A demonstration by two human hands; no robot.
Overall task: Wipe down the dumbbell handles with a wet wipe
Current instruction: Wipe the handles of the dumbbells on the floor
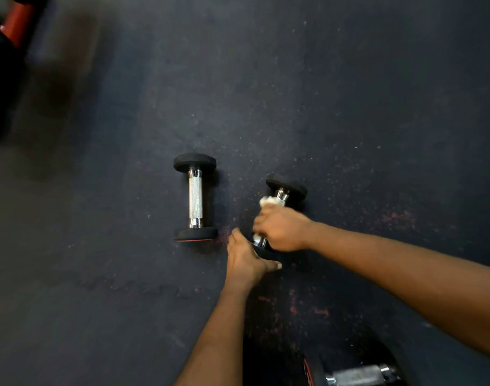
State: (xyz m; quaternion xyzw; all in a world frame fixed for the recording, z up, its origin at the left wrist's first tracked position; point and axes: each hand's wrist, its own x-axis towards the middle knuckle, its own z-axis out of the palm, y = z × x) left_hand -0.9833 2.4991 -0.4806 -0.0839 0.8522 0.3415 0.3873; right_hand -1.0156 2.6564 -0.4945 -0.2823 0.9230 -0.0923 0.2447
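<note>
On the dark speckled rubber floor (349, 107), a black-ended dumbbell with a knurled chrome handle (282, 195) lies just right of centre, its far end pointing toward 1 o'clock. The right hand (284, 228) has its grip closed around this handle, with a crumpled white wet wipe (270, 201) bunched between the fingers and the metal and showing at the hand's far edge. The left hand (245, 260), at 7 o'clock from the right, cups the near black end, fingers curled around it. A second black-ended chrome-handled dumbbell (195, 197) lies untouched at 9 o'clock, roughly parallel. A third dumbbell (358, 374) shows partly at the 5 o'clock frame edge.
</note>
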